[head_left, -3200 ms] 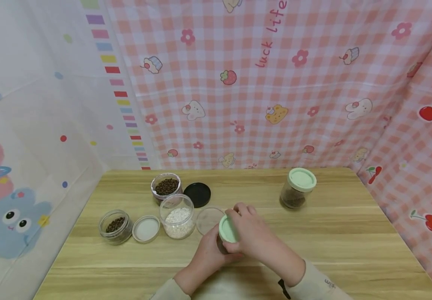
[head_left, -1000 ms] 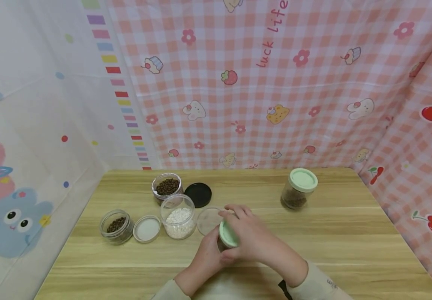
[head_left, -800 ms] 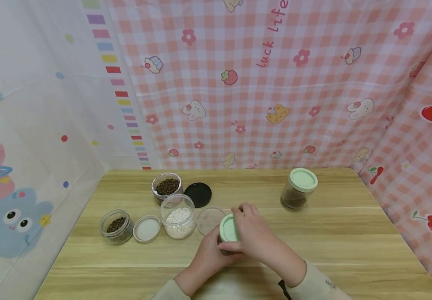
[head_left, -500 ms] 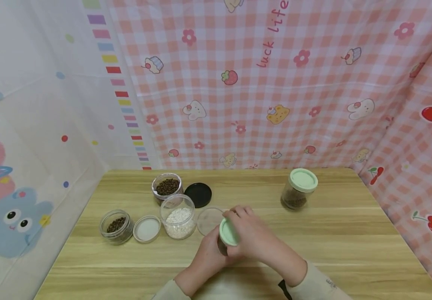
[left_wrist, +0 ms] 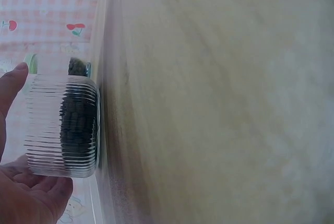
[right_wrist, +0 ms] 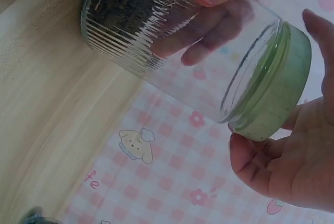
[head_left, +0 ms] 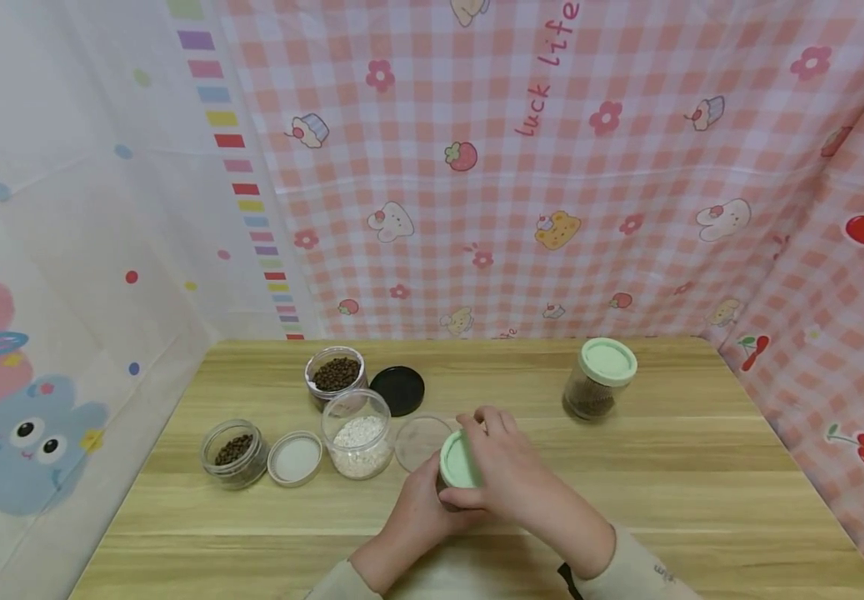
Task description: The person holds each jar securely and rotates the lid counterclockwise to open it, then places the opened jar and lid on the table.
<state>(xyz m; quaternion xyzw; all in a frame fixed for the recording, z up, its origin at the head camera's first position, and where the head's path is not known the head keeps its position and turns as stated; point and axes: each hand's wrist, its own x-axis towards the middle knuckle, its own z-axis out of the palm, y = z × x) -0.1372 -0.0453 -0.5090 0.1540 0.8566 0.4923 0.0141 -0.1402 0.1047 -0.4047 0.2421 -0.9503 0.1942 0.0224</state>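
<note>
A clear glass jar, ribbed around its lower part and partly filled with dark beans or pellets, stands at the front middle of the table. Fingers of my left hand wrap around its side and steady it. Over the top, my right hand grips the rim of the pale green lid, thumb on the near side and fingers on the far side. The lid sits on the jar's mouth. In the left wrist view the same ribbed jar shows with its dark contents at the bottom.
Left on the wooden table are a small open jar of brown pellets, a white lid, a jar of white flakes, another pellet jar, a black lid and a clear disc. A green-lidded jar stands back right.
My right hand has turned back and forth over the green lid, its fingers and thumb shifting around the rim. My left hand and the jar have stayed in place.
</note>
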